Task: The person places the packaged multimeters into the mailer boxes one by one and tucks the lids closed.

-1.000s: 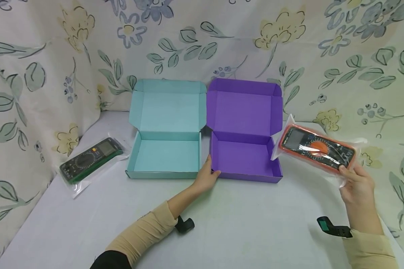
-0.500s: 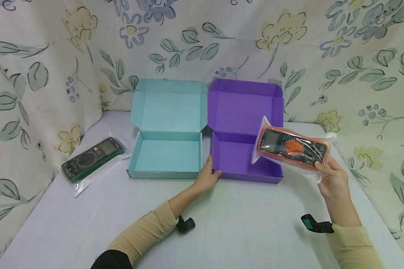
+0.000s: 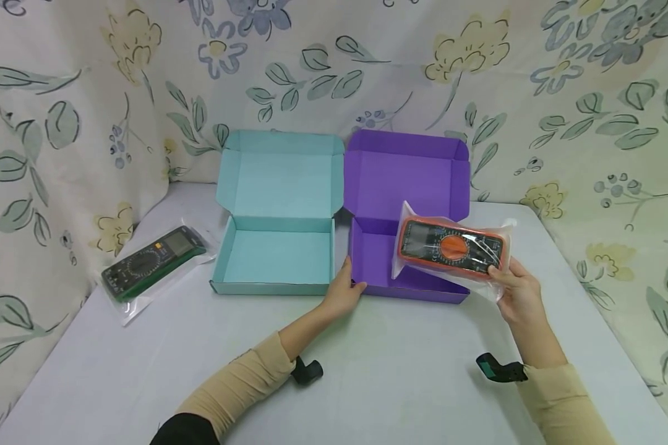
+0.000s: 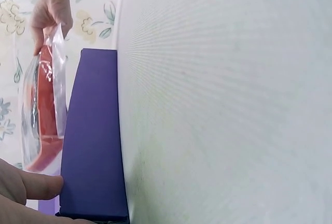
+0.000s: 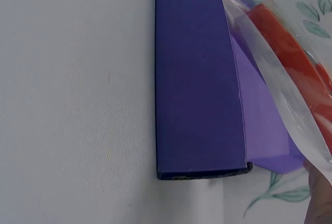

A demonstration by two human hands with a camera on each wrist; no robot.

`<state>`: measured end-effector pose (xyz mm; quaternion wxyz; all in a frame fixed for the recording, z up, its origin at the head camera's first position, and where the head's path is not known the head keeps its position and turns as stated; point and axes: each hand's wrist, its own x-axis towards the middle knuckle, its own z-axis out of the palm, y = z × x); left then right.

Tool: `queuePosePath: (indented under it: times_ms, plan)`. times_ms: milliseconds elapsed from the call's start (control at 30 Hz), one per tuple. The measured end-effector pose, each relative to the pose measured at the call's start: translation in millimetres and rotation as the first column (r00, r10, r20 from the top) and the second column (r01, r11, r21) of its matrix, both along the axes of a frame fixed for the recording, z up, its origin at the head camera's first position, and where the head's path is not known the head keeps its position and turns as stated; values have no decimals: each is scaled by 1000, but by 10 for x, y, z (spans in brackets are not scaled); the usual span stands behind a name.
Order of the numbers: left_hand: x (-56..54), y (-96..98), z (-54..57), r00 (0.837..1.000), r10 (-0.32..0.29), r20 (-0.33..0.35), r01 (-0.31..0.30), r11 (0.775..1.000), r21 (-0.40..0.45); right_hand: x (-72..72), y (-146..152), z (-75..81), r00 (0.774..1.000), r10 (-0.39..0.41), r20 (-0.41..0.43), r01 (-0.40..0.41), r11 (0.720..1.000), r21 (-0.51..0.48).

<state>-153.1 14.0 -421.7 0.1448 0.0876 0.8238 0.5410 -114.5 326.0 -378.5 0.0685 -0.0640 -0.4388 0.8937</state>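
In the head view, my right hand (image 3: pixel 520 295) pinches the right end of a clear plastic bag holding an orange-and-black multimeter (image 3: pixel 453 247). The multimeter is above the open purple box (image 3: pixel 409 292), its dial face turned up toward the head camera. At that box's front left corner, my left hand (image 3: pixel 342 295) grips the cardboard, thumb at the front wall. In the left wrist view, the bagged multimeter's orange side (image 4: pixel 46 94) shows above the purple front wall (image 4: pixel 93 136). In the right wrist view, only a sliver of the right hand (image 5: pixel 319 198) appears.
A light teal box (image 3: pixel 278 256) with its lid raised stands left of the purple one. Farther left, a green-and-black multimeter (image 3: pixel 153 262) lies bagged on the white table (image 3: pixel 401 383). A floral cloth (image 3: pixel 389 68) hangs behind and at the sides.
My right hand has carried the bagged orange multimeter leftward, from right of the purple box to above it. The left hand has stayed at the box corner.
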Motion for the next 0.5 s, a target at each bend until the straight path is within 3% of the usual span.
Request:
queuePosePath:
  times_ms: [167, 500]
  plan:
    - [2, -1, 10, 1000, 0, -14, 0, 1000, 17, -46, -129, 21, 999, 25, 38, -25, 1000, -8]
    - [7, -5, 22, 1000, 7, -11, -7, 1000, 23, -145, -357, -8, 991, 29, 127, -39, 997, 74]
